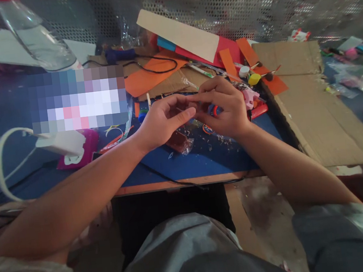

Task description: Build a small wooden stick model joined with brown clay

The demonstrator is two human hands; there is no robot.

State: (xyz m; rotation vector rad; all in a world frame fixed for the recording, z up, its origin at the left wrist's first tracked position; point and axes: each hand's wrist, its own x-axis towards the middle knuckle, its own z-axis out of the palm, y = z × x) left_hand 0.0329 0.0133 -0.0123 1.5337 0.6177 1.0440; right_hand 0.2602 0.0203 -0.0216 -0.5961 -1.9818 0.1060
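Over the blue tabletop (201,166), my left hand (163,119) and my right hand (226,110) meet at the fingertips. Both are closed in a pinch. What lies between the fingers is small and mostly hidden, so I cannot make it out. Just below my left hand, a brown block (177,141) partly in clear plastic rests on the table, with pale scraps scattered around it. A small round object with blue and red (215,110) shows behind the fingers of my right hand. A pink item (251,97) is beyond that hand.
At left stand a clear plastic bottle (43,42) and a white plug (66,144) in a magenta socket block (92,139). Orange paper (148,76), a cream sheet (179,33) and a cardboard sheet (317,116) lie behind and to the right. A black cable (162,173) crosses the front edge.
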